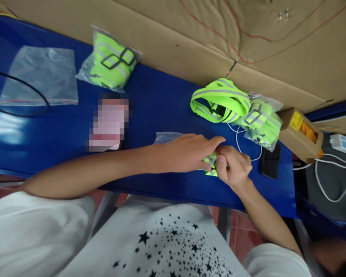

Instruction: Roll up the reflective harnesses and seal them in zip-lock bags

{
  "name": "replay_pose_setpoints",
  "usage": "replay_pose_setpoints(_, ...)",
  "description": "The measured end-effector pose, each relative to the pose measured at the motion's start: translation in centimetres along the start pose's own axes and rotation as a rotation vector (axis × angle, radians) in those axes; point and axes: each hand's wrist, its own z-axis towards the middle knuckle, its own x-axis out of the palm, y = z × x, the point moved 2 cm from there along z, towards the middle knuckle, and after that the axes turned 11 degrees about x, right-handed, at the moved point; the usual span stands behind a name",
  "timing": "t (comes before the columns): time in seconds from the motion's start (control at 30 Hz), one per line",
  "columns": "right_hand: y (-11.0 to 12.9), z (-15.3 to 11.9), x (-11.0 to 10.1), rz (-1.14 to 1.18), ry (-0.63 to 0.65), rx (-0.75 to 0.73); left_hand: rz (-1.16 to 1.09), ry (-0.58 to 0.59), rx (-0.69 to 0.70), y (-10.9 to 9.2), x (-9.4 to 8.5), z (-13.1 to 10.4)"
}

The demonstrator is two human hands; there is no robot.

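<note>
Both hands meet over the front part of the blue table, right of centre. My left hand (193, 152) reaches in from the left, its fingers round a small bundle of neon-green strap (210, 158). On the bundle's right side, my right hand (233, 165) is closed on the same strap, thumb uppermost. Most of the bundle is hidden between the hands. A clear plastic bag (167, 137) lies partly under my left hand. Behind the hands rests a loose coil of green reflective strap (220, 96), touching a bagged green strap (265, 123).
Another bagged strap (112, 61) and a flat clear bag (43, 75) lie at the back left. A blurred pink item (109, 123) is left of centre. To the right are a black phone (270, 161), a cardboard box (298, 132) and white cables (331, 196).
</note>
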Motion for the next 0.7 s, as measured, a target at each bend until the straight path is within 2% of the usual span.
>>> replay_pose_setpoints(0.17, -0.1, -0.1, -0.3, 0.077, -0.032, 0.051, -0.212, -0.017, 0.077, 0.2, 0.3, 0.2)
replay_pose_setpoints(0.3, -0.1, 0.0, -0.5, 0.071, 0.022, -0.175, -0.387, -0.037, 0.140, 0.8, 0.5, 0.5)
replay_pose_setpoints(0.37, -0.1, 0.1, -0.6, 0.076, 0.058, -0.205, -0.439, -0.040, 0.166, 1.0, 0.6, 0.5)
replay_pose_setpoints(0.47, -0.5, 0.7, -0.9, 0.155, 0.133, -0.092, -0.477, -0.084, 0.161, 1.4, 0.1, 0.5)
replay_pose_setpoints(0.57, -1.3, 1.3, -1.3, 0.246, 0.245, 0.056, -0.526, -0.200, 0.152, 2.2, -1.0, 0.7)
replay_pose_setpoints(0.63, -2.0, 1.5, -1.5, 0.284, 0.240, 0.183, -0.560, -0.279, 0.153, 2.7, -1.7, 0.8)
replay_pose_setpoints(0.7, -2.3, 1.5, -1.6, 0.326, 0.191, 0.259, -0.573, -0.293, 0.134, 3.1, -1.9, 0.9)
